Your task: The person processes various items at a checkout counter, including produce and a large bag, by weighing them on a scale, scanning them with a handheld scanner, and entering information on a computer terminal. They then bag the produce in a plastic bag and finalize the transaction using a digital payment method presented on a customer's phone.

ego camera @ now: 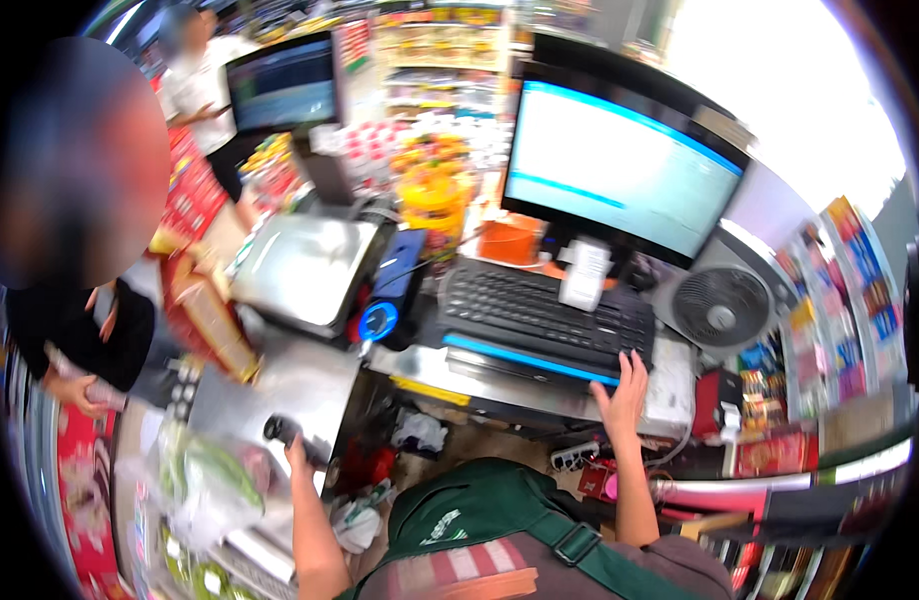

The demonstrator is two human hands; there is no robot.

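My left hand (297,453) grips a black handheld device (281,428), probably a barcode scanner, above the metal counter (309,375). Just left of it lies a clear plastic bag (212,480) with green vegetables and something reddish inside. My right hand (624,394) rests its spread fingers at the lower right end of a black keyboard (534,315), by the number keys. A curled white paper slip (585,274) lies over the keyboard's upper part. Behind the keyboard stands a lit monitor (617,165).
A scale with a metal plate (309,259) stands beside a blue device with a glowing ring (378,321). A small grey fan (718,307) sits to the right. Across the counter, one person (92,330) holds a phone, near a red-and-gold package (208,315); another person (201,97) stands farther back.
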